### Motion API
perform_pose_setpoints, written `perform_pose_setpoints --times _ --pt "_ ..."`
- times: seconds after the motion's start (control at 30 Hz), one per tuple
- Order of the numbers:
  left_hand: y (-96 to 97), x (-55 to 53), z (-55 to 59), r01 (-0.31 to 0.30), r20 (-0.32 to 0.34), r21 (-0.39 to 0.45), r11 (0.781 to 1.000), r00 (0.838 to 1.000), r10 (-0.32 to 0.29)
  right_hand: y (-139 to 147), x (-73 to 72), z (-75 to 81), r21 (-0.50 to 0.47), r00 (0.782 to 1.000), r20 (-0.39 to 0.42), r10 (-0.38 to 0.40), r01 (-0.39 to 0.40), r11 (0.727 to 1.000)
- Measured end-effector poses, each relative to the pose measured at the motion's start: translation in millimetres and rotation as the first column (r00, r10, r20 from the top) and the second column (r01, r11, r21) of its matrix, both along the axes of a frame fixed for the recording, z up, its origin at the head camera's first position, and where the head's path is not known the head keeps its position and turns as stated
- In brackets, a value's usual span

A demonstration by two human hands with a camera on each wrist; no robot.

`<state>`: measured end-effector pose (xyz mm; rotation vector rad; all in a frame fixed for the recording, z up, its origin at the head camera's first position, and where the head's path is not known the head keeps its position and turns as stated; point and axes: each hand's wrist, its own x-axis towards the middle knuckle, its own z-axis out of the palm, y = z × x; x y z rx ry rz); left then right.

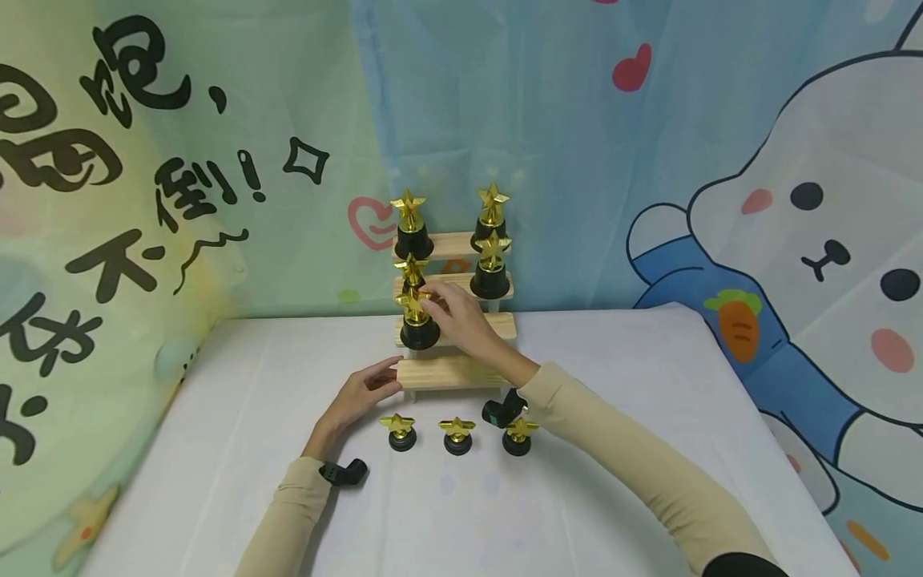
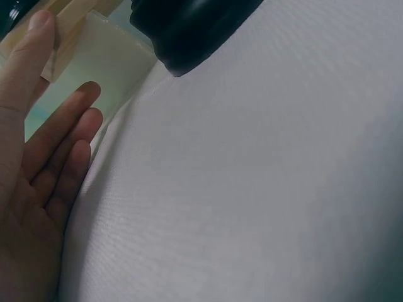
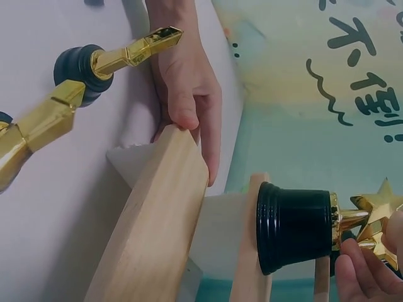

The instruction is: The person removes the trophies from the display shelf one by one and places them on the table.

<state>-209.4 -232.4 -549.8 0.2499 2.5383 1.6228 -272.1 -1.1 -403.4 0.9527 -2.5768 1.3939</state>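
With its thumb and fingertips, my right hand (image 1: 461,318) pinches the gold star of a small star trophy (image 1: 418,328). This trophy's black base is on the left end of the third step down of a wooden step stand (image 1: 450,373). In the right wrist view, the fingers (image 3: 359,270) are at the gold part, and the trophy's black cup (image 3: 296,226) shows beside a plank. My left hand (image 1: 368,385) holds the left end of the lowest step between thumb and index finger. Its other fingers (image 2: 69,135) extend loosely below the plank in the left wrist view.
Pairs of star trophies stand on the top step (image 1: 454,244) and second step (image 1: 450,280). In front of the stand, three more trophies (image 1: 457,437) are in a row on the white tablecloth (image 1: 577,513). A printed cloth backdrop (image 1: 562,160) hangs close behind.
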Motion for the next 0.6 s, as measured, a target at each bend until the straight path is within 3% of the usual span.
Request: perform_pose_setpoints --times 0.6 --pt "-1.0 0.0 -1.3 -0.007 0.008 -0.002 1.000 1.000 0.007 14 16.0 2.5 0.010 0.998 0.067 -0.007 0.006 1.000"
